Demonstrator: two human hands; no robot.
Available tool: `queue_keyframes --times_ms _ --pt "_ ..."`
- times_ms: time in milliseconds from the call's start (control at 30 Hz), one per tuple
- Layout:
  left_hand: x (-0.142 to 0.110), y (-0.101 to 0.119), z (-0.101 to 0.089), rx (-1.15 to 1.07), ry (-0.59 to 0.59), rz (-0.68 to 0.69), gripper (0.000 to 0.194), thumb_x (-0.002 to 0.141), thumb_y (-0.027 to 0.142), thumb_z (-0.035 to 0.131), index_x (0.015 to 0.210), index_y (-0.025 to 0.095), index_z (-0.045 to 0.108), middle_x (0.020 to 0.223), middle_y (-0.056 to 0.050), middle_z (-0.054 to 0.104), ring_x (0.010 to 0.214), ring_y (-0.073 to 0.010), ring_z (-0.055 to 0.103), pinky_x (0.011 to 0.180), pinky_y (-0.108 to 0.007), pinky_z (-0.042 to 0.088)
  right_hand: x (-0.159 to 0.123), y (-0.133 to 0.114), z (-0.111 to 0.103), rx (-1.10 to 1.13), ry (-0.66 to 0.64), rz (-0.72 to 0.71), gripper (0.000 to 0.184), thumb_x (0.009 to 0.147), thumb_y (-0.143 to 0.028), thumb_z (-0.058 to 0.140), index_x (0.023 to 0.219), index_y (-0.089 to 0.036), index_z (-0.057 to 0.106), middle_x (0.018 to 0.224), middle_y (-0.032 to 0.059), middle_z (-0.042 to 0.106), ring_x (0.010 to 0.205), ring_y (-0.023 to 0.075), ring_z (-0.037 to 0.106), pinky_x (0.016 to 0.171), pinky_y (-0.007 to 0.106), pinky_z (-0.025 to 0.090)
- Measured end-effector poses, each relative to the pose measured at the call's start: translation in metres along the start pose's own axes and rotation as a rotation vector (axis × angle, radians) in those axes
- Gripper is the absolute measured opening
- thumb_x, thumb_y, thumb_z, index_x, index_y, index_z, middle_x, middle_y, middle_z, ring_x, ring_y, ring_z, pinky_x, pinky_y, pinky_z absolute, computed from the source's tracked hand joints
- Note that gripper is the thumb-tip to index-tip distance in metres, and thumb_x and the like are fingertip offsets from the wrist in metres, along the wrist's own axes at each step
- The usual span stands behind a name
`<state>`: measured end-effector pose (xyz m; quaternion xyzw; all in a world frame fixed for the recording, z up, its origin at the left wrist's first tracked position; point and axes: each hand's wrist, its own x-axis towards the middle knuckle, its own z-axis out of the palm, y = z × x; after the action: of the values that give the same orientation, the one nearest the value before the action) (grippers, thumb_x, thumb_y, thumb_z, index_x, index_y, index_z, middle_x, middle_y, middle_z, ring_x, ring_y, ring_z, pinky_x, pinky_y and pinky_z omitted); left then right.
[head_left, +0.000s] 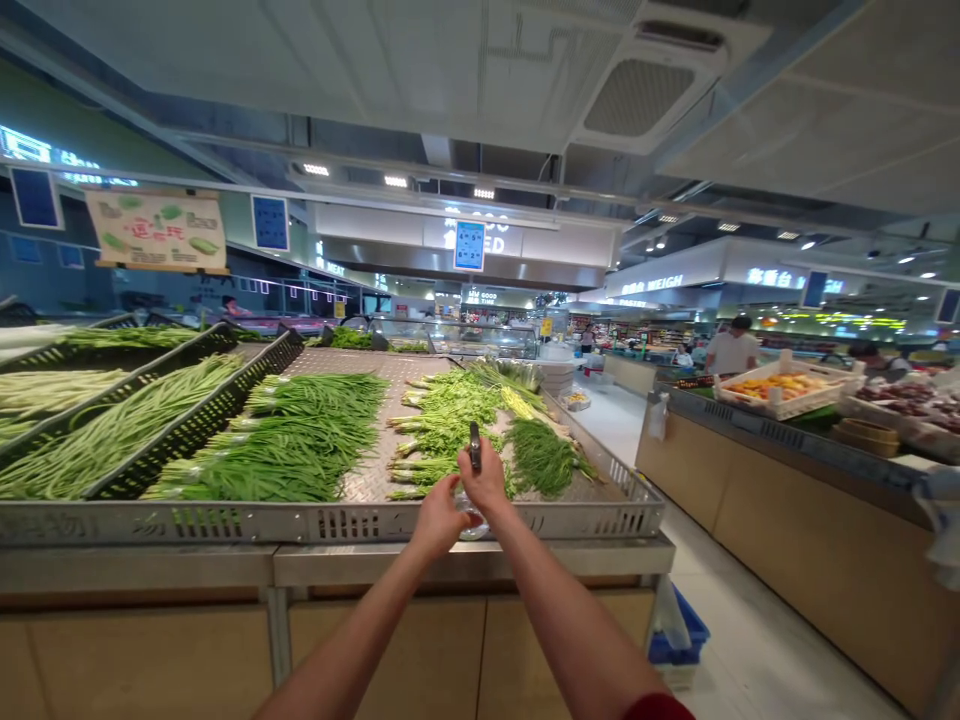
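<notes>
Both my hands are together over the front rail of a vegetable stand. My right hand [487, 478] is wrapped round the top of a spray bottle, whose dark head [475, 446] sticks up above the fingers. Lower down, my left hand [437, 520] closes on the bottle's side, and its clear base [473, 528] shows below. My fingers hide most of the bottle. Just beyond lie bunches of leafy celery-like greens [442, 420], with fine feathery greens [540, 455] to their right. Long flat green chives [300, 430] lie in bundles to the left.
A metal rail [225, 522] edges the stand. Black crates [202, 420] with long beans [135, 420] stand at left. Across the aisle [720, 590], a counter [780, 500] bears a crate [787, 395] of orange produce. A person [733, 350] stands behind it. Blue baskets [681, 630] sit on the floor.
</notes>
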<state>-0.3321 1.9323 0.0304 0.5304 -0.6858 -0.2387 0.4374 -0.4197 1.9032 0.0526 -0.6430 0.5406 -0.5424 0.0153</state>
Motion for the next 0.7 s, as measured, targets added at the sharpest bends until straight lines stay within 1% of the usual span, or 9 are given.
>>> queue_keyframes --times_ms 133,333,500,700 --pt "-0.0001 0.0015 0.0007 0.008 -0.003 -0.005 0.056 0.046 0.013 0.066 0.099 0.015 0.049 0.099 -0.005 0.057 0.096 -0.0208 0.048 0.079 -0.027 0.037 0.0003 0.0019 -0.0005 0.017 -0.009 -0.003 0.024 0.07 -0.036 0.041 0.085 -0.018 0.048 0.075 0.0027 0.056 0.064 0.0139 0.05 0.059 0.025 0.037" --pt "-0.0011 0.0019 0.0016 0.02 -0.003 0.007 0.058 0.044 0.016 0.068 0.099 0.015 0.05 0.101 -0.005 0.055 0.097 -0.0214 0.047 0.08 -0.028 0.037 -0.0013 0.0034 -0.0018 0.057 -0.027 -0.012 0.026 0.071 -0.036 0.04 0.087 -0.017 0.048 0.074 0.0016 0.055 0.062 0.0129 0.049 0.058 0.024 0.036" --pt "-0.0029 0.0013 0.0026 0.018 0.005 -0.003 0.06 0.043 0.015 0.069 0.1 0.015 0.05 0.103 -0.005 0.054 0.097 -0.0216 0.047 0.082 -0.029 0.037 -0.0032 0.0041 -0.0012 0.043 -0.017 -0.013 0.026 0.071 -0.038 0.039 0.085 -0.017 0.048 0.07 0.001 0.054 0.061 0.0124 0.049 0.057 0.023 0.035" --pt "-0.005 -0.0048 0.0056 0.016 -0.009 -0.029 0.061 0.043 0.016 0.069 0.101 0.014 0.05 0.103 -0.006 0.053 0.095 -0.0212 0.048 0.081 -0.028 0.037 -0.0061 0.01 0.0046 0.004 -0.021 0.027 0.026 0.071 -0.039 0.038 0.08 -0.017 0.049 0.065 0.0002 0.053 0.057 0.0119 0.047 0.053 0.022 0.033"
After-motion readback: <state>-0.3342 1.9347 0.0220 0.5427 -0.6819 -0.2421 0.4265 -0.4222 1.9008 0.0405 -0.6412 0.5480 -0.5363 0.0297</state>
